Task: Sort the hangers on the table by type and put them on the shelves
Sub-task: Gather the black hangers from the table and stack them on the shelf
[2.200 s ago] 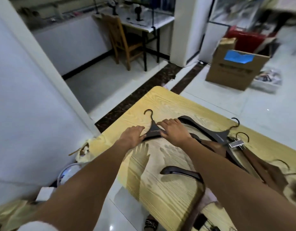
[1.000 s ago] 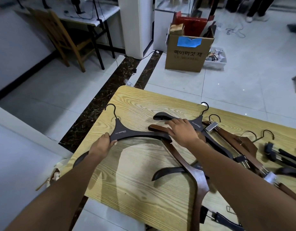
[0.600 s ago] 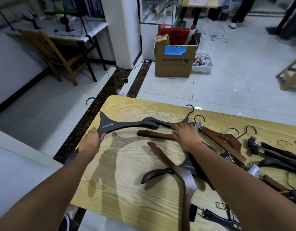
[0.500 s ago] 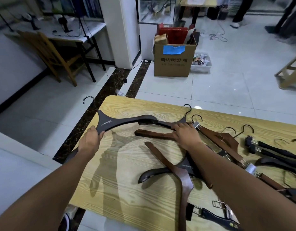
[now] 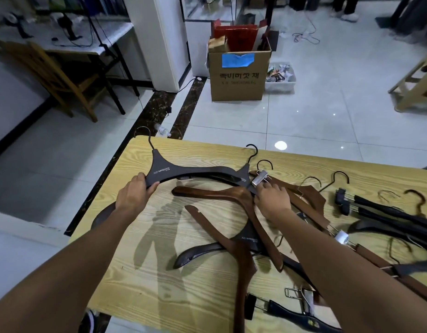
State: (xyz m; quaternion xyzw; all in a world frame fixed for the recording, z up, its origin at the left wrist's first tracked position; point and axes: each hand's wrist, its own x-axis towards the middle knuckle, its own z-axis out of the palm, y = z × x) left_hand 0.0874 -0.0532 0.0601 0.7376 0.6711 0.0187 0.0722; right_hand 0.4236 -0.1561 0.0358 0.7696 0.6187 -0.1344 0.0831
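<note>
A: Fingers of the left hand (image 5: pixel 135 193) are wrapped round the black hanger (image 5: pixel 164 173), matte, broad-shouldered, thin wire hook, at the far-left corner of the pale, grainy table (image 5: pixel 159 272).

B: The right hand (image 5: pixel 271 198) sits by a shiny metal clip (image 5: pixel 260 177), above a glossy, curved brown hanger (image 5: pixel 222 192). Gripping or just resting, I can't tell.

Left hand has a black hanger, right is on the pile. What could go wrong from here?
The black hanger in the left hand overlaps a second black hanger; lifting may drag that one along. By the right hand, hooks and a metal clip crowd together and could snag.
</note>
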